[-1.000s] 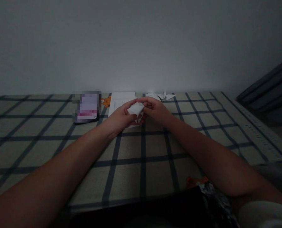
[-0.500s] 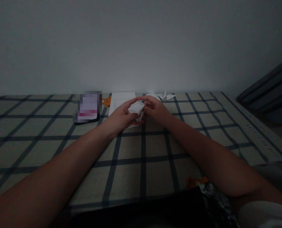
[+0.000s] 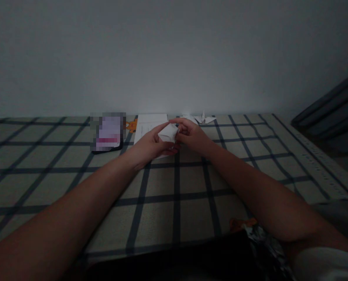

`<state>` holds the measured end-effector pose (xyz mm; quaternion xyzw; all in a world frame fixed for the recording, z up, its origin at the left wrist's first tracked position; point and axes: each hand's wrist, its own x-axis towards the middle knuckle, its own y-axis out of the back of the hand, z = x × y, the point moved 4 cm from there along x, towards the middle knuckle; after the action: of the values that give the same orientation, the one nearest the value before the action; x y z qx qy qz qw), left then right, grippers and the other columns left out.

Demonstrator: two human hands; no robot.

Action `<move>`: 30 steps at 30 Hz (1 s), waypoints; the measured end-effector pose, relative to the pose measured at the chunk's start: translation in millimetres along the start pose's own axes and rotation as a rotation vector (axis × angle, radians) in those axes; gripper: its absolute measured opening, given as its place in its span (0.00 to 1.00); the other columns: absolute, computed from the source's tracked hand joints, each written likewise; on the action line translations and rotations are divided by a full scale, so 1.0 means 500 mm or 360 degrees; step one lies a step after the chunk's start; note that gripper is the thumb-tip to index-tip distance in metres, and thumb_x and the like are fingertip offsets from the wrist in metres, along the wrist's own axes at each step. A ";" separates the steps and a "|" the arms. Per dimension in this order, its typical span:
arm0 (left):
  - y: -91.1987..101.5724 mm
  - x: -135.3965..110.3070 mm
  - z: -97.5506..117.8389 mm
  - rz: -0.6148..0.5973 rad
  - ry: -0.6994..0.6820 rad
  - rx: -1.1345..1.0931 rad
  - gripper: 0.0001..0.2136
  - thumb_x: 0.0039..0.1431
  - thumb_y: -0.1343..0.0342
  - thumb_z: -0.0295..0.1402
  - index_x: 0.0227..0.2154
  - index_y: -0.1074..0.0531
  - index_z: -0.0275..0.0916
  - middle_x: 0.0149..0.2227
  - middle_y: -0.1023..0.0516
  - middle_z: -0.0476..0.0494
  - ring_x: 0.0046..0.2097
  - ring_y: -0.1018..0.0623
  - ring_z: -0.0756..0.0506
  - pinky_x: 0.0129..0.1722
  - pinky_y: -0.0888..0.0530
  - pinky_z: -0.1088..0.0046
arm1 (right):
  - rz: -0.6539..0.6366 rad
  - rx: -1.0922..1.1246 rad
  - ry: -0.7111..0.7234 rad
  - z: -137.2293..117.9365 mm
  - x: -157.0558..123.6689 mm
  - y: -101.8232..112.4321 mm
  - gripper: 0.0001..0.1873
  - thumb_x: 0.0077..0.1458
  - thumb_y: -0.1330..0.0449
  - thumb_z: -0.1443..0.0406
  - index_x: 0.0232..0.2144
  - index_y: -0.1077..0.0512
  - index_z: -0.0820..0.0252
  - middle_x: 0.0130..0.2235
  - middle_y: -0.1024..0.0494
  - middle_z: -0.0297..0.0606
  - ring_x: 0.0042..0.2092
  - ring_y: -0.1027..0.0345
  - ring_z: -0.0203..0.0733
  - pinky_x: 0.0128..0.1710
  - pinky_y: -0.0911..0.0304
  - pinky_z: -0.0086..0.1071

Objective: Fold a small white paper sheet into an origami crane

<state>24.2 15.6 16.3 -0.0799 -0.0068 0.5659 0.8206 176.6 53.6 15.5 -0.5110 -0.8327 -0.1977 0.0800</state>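
Hands point(image 3: 148, 145) half curled, left and right both grasp one folded white paper point(image 3: 167, 133).

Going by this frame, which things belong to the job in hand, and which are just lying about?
In the job:
folded white paper, held between both hands
left hand
right hand

Seemingly lying about:
white sheet, partly behind the left hand
white paper shape near the wall
blurred phone-like thing
orange thing, unclear what

Bare forearms point(image 3: 99, 193) slant inward, the left grip point(image 3: 147, 146) and right grip point(image 3: 194, 136) close together, fingers point(image 3: 164, 146) curled.
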 end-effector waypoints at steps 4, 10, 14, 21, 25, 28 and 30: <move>-0.002 -0.004 0.006 -0.0015 0.0003 -0.0009 0.42 0.51 0.35 0.21 0.69 0.42 0.42 0.38 0.16 0.42 0.36 0.17 0.46 0.41 0.19 0.68 | 0.0005 0.0096 -0.0051 0.001 0.000 -0.002 0.25 0.54 0.38 0.69 0.55 0.33 0.59 0.32 0.28 0.29 0.31 0.32 0.34 0.30 0.35 0.28; -0.010 -0.010 0.013 -0.0110 -0.0023 0.0011 0.45 0.48 0.33 0.21 0.69 0.42 0.43 0.35 0.17 0.45 0.35 0.17 0.47 0.42 0.20 0.68 | 0.0003 0.0145 -0.0120 -0.001 -0.001 -0.005 0.23 0.53 0.39 0.69 0.52 0.32 0.59 0.29 0.28 0.28 0.28 0.32 0.34 0.28 0.35 0.27; 0.002 -0.010 0.013 -0.0032 -0.0066 0.0174 0.47 0.49 0.34 0.25 0.71 0.48 0.42 0.32 0.19 0.47 0.35 0.18 0.45 0.42 0.20 0.65 | 0.0006 0.0202 -0.0183 0.002 -0.001 -0.003 0.23 0.54 0.39 0.68 0.53 0.32 0.58 0.31 0.26 0.29 0.30 0.31 0.34 0.30 0.33 0.28; 0.034 -0.019 0.052 0.0410 -0.0740 0.1397 0.28 0.57 0.37 0.43 0.60 0.28 0.41 0.41 0.21 0.42 0.36 0.23 0.46 0.34 0.26 0.73 | 0.0015 0.0307 -0.0335 0.008 -0.004 -0.002 0.23 0.54 0.36 0.67 0.52 0.30 0.59 0.31 0.26 0.30 0.31 0.32 0.34 0.30 0.33 0.28; 0.035 -0.018 0.061 0.0427 -0.0994 0.1399 0.15 0.64 0.43 0.44 0.42 0.18 0.40 0.46 0.21 0.40 0.46 0.23 0.43 0.39 0.26 0.73 | -0.0140 0.0342 -0.0295 0.010 -0.006 -0.015 0.24 0.53 0.34 0.66 0.52 0.31 0.57 0.36 0.23 0.33 0.34 0.30 0.36 0.33 0.32 0.28; 0.040 -0.012 0.060 0.0458 -0.0933 0.1355 0.14 0.65 0.45 0.43 0.37 0.19 0.39 0.41 0.18 0.41 0.43 0.22 0.44 0.41 0.27 0.72 | -0.0211 0.0227 -0.0222 0.012 -0.004 -0.018 0.24 0.53 0.33 0.63 0.52 0.31 0.58 0.35 0.24 0.32 0.34 0.31 0.36 0.32 0.34 0.29; 0.043 -0.010 0.060 0.0508 -0.0869 0.1343 0.14 0.64 0.45 0.42 0.37 0.20 0.39 0.39 0.17 0.42 0.42 0.22 0.44 0.41 0.28 0.71 | -0.0187 0.0054 -0.0123 0.008 -0.001 -0.012 0.23 0.53 0.33 0.58 0.50 0.28 0.59 0.33 0.25 0.32 0.32 0.33 0.36 0.32 0.36 0.29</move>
<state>-0.8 22.3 43.4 0.4077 0.0205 0.6376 0.6533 172.0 52.3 10.5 -0.4672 -0.8669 -0.1680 0.0447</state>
